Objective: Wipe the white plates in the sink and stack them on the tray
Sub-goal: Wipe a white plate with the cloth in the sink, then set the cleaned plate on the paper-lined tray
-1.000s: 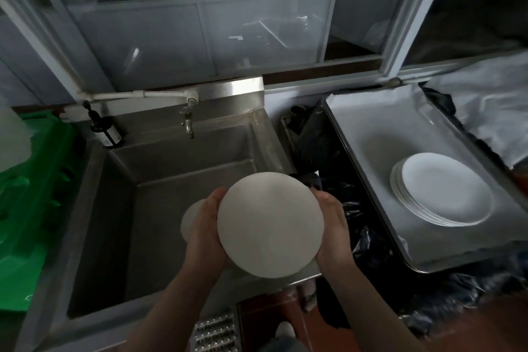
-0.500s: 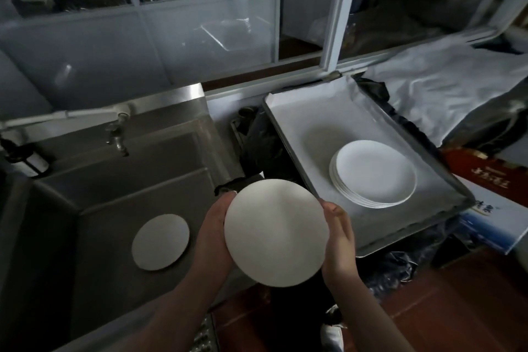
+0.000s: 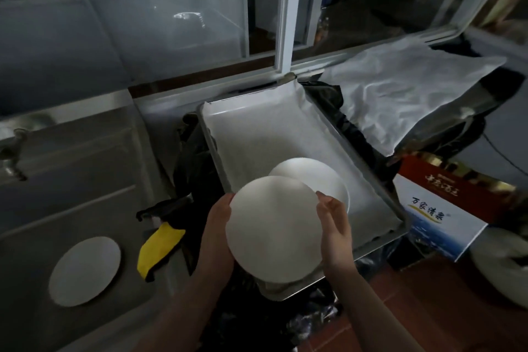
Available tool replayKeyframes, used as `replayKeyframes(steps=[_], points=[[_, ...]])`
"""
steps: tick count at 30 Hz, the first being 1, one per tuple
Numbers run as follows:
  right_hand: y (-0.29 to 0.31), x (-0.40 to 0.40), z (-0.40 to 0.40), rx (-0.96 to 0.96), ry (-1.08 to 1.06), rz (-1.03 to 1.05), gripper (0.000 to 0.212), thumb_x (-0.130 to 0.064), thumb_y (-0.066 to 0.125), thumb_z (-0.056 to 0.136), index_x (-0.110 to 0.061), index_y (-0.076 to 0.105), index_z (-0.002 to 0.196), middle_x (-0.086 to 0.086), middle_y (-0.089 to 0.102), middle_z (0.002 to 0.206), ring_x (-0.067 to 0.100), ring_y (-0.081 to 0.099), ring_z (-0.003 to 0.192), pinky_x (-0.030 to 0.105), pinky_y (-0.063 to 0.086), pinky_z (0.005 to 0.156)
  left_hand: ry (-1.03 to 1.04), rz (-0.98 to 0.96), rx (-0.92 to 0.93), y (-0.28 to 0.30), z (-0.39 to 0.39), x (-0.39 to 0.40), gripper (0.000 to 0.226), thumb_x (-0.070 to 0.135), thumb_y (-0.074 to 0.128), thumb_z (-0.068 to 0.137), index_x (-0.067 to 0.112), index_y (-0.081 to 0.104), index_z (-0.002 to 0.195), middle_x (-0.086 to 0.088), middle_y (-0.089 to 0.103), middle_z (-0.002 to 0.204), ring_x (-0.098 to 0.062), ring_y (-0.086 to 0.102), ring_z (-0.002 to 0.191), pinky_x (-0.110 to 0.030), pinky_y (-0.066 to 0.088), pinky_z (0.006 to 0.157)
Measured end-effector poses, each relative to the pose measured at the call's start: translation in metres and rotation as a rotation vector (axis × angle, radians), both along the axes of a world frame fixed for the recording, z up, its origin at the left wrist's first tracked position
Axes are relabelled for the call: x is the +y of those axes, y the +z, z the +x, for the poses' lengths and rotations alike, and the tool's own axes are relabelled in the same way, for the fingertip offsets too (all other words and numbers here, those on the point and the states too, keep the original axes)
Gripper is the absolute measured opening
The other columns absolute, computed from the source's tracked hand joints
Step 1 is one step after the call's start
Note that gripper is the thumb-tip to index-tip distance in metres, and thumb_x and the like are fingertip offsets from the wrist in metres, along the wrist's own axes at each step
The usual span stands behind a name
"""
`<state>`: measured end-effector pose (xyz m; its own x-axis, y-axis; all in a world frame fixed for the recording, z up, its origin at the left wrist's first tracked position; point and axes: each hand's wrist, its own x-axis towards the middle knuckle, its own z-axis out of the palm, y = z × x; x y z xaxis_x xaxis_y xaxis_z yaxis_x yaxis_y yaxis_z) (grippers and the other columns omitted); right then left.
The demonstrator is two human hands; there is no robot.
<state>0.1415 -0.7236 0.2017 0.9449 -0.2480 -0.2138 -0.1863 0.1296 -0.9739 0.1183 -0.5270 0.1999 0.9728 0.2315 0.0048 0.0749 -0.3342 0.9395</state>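
Stacked plates (image 3: 320, 177) half-hidden (held plate (image 3: 273, 228))

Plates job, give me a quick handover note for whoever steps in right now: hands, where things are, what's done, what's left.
Left hand and right hand: both grip the rim of one white plate, held over the tray's near end.
Plate stack: on the lined tray, partly behind the held plate.
Done: several plates stacked.
Left: set this plate on the stack; one more plate lies in the sink. A yellow cloth hangs on the sink edge.
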Motion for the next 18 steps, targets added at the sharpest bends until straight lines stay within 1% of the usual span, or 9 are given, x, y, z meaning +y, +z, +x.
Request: replayKeyframes(steps=[4, 6, 7, 8, 9, 11, 13, 16, 18], points=[[-0.012, -0.029, 0.03, -0.066, 0.004, -0.06, 0.014, -0.032, 0.06, 0.094, -0.031, 0.063, 0.108, -0.019, 0.062, 0.122, 0.008, 0.056, 0.119, 0.033, 0.045, 0.1, 0.037, -0.287, 0.037, -0.007, 0.029, -0.03, 0.026, 0.014, 0.044, 0.107, 0.013, 0.063, 0.124, -0.001, 0.066, 0.122, -0.006, 0.064, 0.11, -0.014, 0.049, 0.079], [-0.017, -0.041, 0.042, -0.072, 0.02, -0.08, 0.013, -0.031, 0.059, 0.095, -0.032, 0.061, 0.107, -0.022, 0.061, 0.123, 0.003, 0.054, 0.119, 0.029, 0.043, 0.098, 0.077, -0.393, 0.101, -0.013, 0.039, -0.044, 0.03, 0.026, 0.045, 0.107, 0.022, 0.058, 0.134, 0.007, 0.06, 0.132, 0.007, 0.057, 0.116, -0.009, 0.047, 0.088], [-0.018, -0.047, 0.048, -0.081, 0.022, -0.096, 0.015, -0.035, 0.058, 0.092, -0.032, 0.06, 0.107, -0.023, 0.06, 0.123, 0.0, 0.053, 0.119, 0.026, 0.043, 0.096, 0.099, -0.447, 0.115, -0.015, 0.044, -0.05, 0.035, 0.036, 0.047, 0.105, 0.026, 0.056, 0.137, 0.01, 0.057, 0.135, 0.008, 0.054, 0.119, -0.012, 0.045, 0.097], [-0.02, -0.05, 0.052, -0.093, 0.018, -0.118, 0.02, -0.038, 0.057, 0.089, -0.032, 0.06, 0.107, -0.023, 0.06, 0.123, -0.002, 0.053, 0.118, 0.024, 0.042, 0.095, 0.112, -0.513, 0.131, -0.017, 0.048, -0.055, 0.04, 0.044, 0.049, 0.1, 0.028, 0.056, 0.137, 0.009, 0.057, 0.137, 0.001, 0.053, 0.124, -0.022, 0.043, 0.105], [-0.022, -0.054, 0.057, -0.105, 0.015, -0.139, 0.023, -0.04, 0.056, 0.086, -0.031, 0.06, 0.107, -0.024, 0.06, 0.122, -0.002, 0.053, 0.117, 0.024, 0.042, 0.095, 0.124, -0.542, 0.147, -0.019, 0.054, -0.059, 0.043, 0.046, 0.05, 0.097, 0.028, 0.058, 0.135, 0.006, 0.059, 0.137, -0.009, 0.054, 0.126, -0.031, 0.046, 0.105], [-0.029, -0.06, 0.067, -0.113, 0.01, -0.161, 0.023, -0.04, 0.055, 0.085, -0.031, 0.059, 0.107, -0.022, 0.061, 0.12, 0.002, 0.055, 0.116, 0.028, 0.044, 0.097, 0.132, -0.446, 0.151, -0.022, 0.067, -0.065, 0.035, 0.035, 0.049, 0.102, 0.017, 0.06, 0.13, -0.004, 0.064, 0.128, -0.024, 0.062, 0.117, -0.029, 0.057, 0.083], [-0.034, -0.064, 0.075, -0.113, 0.016, -0.15, 0.022, -0.04, 0.056, 0.086, -0.032, 0.059, 0.106, -0.02, 0.062, 0.119, 0.007, 0.055, 0.118, 0.032, 0.044, 0.1, 0.156, -0.377, 0.144, -0.028, 0.076, -0.069, 0.031, 0.024, 0.047, 0.104, 0.008, 0.059, 0.127, -0.012, 0.065, 0.122, -0.028, 0.065, 0.107, -0.019, 0.054, 0.066], [-0.039, -0.066, 0.083, -0.12, 0.039, -0.133, 0.019, -0.034, 0.057, 0.089, -0.03, 0.059, 0.107, -0.021, 0.061, 0.121, 0.002, 0.054, 0.119, 0.025, 0.043, 0.096, 0.18, -0.39, 0.171, -0.035, 0.083, -0.071, 0.038, 0.034, 0.052, 0.102, 0.011, 0.057, 0.132, -0.01, 0.064, 0.126, -0.027, 0.065, 0.11, -0.021, 0.055, 0.068], [-0.042, -0.067, 0.088, -0.116, 0.054, -0.119, 0.013, -0.022, 0.059, 0.097, -0.028, 0.058, 0.108, -0.02, 0.059, 0.124, -0.006, 0.052, 0.117, 0.018, 0.04, 0.092, 0.183, -0.383, 0.183, -0.038, 0.087, -0.072, 0.038, 0.037, 0.052, 0.102, 0.014, 0.058, 0.131, -0.009, 0.065, 0.126, -0.028, 0.065, 0.111, -0.026, 0.056, 0.072]])
